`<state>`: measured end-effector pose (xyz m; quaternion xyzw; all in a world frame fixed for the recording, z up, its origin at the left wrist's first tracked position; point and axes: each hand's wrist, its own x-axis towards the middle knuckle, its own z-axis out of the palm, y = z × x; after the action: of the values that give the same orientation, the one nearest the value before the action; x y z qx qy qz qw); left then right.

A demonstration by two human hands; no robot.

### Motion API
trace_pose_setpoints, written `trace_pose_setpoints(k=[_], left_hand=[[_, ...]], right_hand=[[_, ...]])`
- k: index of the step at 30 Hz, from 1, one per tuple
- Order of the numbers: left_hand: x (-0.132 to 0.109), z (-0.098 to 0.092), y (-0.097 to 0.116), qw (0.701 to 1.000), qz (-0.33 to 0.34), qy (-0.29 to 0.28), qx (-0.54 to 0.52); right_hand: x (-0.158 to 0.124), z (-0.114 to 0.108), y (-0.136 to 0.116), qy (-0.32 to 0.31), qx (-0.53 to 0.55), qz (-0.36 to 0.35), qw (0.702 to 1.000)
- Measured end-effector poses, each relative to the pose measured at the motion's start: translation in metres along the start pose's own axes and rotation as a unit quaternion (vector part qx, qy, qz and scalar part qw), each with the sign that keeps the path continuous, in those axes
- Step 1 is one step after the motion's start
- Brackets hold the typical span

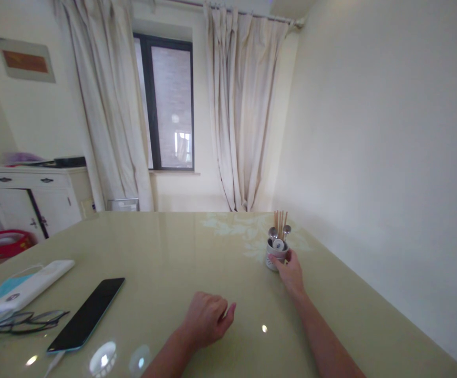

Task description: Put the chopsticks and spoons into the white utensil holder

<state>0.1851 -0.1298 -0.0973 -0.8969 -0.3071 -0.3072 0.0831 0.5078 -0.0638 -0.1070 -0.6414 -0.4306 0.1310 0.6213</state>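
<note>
L hand (208,319) (curled) over tbl (165,257); R hand (292,272), outstretched, grips cup (274,252).

From the left hand (208,319), an open lane is left across the worktop (173,252) toward 12 o'clock, but passage is blocked by the phone (87,315) at 9, by the utensil holder (278,253) and right hand (291,273) between 1 and 2, and by the right forearm (323,331) at 3.

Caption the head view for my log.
Right hand clasps a holder of chopsticks and spoons; left hand loosely curled.
</note>
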Motion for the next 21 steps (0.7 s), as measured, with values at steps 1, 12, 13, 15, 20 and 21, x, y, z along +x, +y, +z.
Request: trace_pose_setpoints(k=[1, 12, 13, 15, 20, 21], left_hand=[[0.0, 0.001, 0.0, 1.0, -0.005, 0.004, -0.007], [0.007, -0.007, -0.001, 0.967, -0.201, -0.01, -0.155], [0.007, -0.007, -0.002, 0.958, -0.223, -0.009, -0.181], [0.007, -0.007, -0.004, 0.936, -0.261, 0.001, -0.237], [0.004, -0.003, -0.009, 0.882, -0.295, 0.036, -0.365], [0.004, -0.003, -0.009, 0.875, -0.291, 0.043, -0.385]], right_hand=[[-0.001, 0.0, -0.001, -0.006, 0.004, -0.001, 1.0], [-0.052, 0.027, -0.044, -0.192, 0.05, -0.05, 0.979], [-0.059, 0.029, -0.05, -0.216, 0.047, -0.06, 0.973], [-0.073, 0.034, -0.061, -0.26, 0.049, -0.082, 0.961], [-0.104, 0.041, -0.081, -0.342, 0.093, -0.151, 0.923], [-0.109, 0.042, -0.084, -0.353, 0.101, -0.167, 0.915]])
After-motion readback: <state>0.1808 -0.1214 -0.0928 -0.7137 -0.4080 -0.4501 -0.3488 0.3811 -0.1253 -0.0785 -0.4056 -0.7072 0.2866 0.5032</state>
